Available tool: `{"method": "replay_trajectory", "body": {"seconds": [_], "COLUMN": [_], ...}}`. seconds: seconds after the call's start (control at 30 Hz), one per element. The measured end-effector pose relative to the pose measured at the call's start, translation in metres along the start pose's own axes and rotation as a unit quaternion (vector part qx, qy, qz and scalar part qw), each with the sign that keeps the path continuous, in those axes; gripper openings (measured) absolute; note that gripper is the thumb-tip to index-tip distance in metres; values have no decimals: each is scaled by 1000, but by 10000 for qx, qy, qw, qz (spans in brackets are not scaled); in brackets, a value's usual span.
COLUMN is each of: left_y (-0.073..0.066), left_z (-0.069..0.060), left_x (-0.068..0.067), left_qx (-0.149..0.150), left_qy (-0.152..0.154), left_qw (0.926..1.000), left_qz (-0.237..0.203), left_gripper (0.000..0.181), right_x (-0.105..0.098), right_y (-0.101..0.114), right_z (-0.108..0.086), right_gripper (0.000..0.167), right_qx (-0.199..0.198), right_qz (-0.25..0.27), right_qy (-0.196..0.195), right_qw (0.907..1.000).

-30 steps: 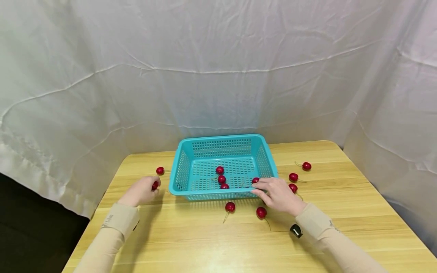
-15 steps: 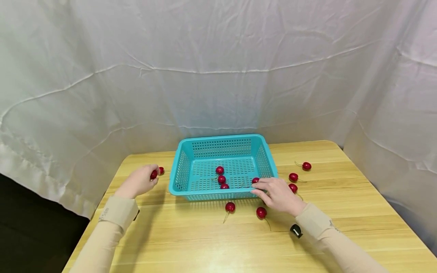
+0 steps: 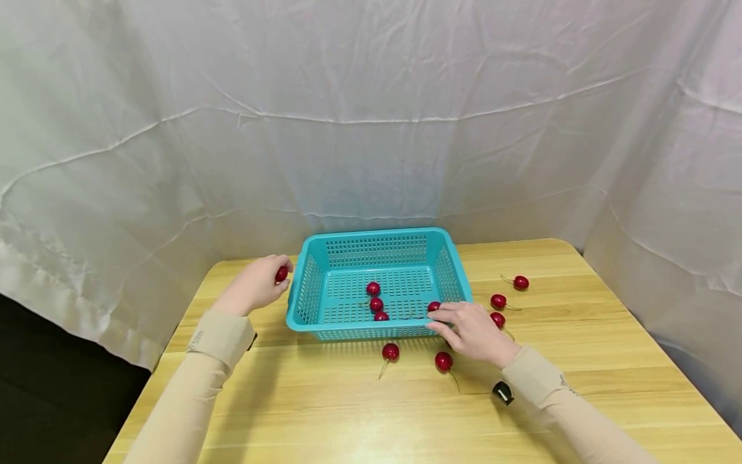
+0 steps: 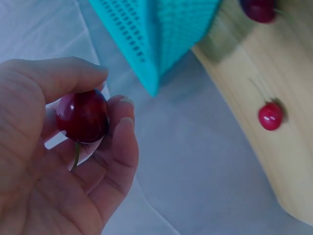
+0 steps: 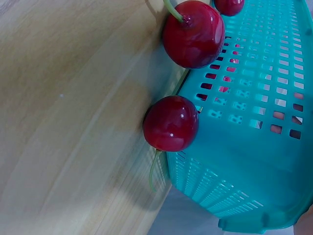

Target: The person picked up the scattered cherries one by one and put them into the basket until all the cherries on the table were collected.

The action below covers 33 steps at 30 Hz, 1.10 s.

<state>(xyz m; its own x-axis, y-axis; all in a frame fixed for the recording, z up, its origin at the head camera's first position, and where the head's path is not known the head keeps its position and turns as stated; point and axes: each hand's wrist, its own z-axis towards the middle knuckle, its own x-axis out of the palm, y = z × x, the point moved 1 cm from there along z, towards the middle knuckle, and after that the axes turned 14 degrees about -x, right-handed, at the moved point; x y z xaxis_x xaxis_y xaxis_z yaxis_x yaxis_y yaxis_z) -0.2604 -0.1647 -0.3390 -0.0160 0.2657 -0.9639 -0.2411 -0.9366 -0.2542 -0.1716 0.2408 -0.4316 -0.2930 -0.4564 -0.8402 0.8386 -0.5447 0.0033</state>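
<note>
My left hand [image 3: 261,283] pinches a red cherry [image 4: 82,116] between thumb and fingertips, its stem pointing toward the palm in the left wrist view. In the head view this hand is raised just outside the left rim of the turquoise basket [image 3: 379,325]. Over the basket's near right rim, my right hand [image 3: 472,332] grips the edge, fingers inside and thumb on the near side. Several cherries lie in the basket, one of them [image 3: 433,307] right by those fingertips. The right wrist view shows mostly the basket wall [image 5: 244,142]; skin shows through its holes.
Two cherries lie before the basket, one near its middle [image 3: 391,352] and another cherry [image 3: 444,361] beside my right thumb. Three more cherries [image 3: 498,301] are right of the basket on the wooden table [image 3: 359,412]. A pale curtain [image 3: 377,161] hangs close behind.
My left hand has lifted with its cherry and moved back and right toward the basket's left rim. The cherry at the table's back left is now out of sight in the head view. My right hand stays put.
</note>
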Motion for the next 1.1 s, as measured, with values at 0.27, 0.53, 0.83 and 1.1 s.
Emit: {"method": "replay_trajectory", "body": {"seconds": [0.27,0.53,0.83,1.1], "left_y": [-28,-57,-89,-109], "left_z": [13,23,27,33], "left_x": [-2,1,7,20], "left_qx": [233,310,551,706], "left_qy": [-24,209,420,648], "left_qw": [9997,9993,9972,9942], "left_qz": [-29,86,296,478], "left_gripper": [17,18,19,21], "right_x": [1,0,0,0], "right_y": [0,0,1,1], "right_z": [-1,0,0,0], "right_gripper": [16,16,16,16], "right_qx": [13,-2,19,-2], "right_qz": [23,-6,-35,-65], "right_qy": [9,-37,-24,-15], "right_qw": [10000,10000,10000,10000]}}
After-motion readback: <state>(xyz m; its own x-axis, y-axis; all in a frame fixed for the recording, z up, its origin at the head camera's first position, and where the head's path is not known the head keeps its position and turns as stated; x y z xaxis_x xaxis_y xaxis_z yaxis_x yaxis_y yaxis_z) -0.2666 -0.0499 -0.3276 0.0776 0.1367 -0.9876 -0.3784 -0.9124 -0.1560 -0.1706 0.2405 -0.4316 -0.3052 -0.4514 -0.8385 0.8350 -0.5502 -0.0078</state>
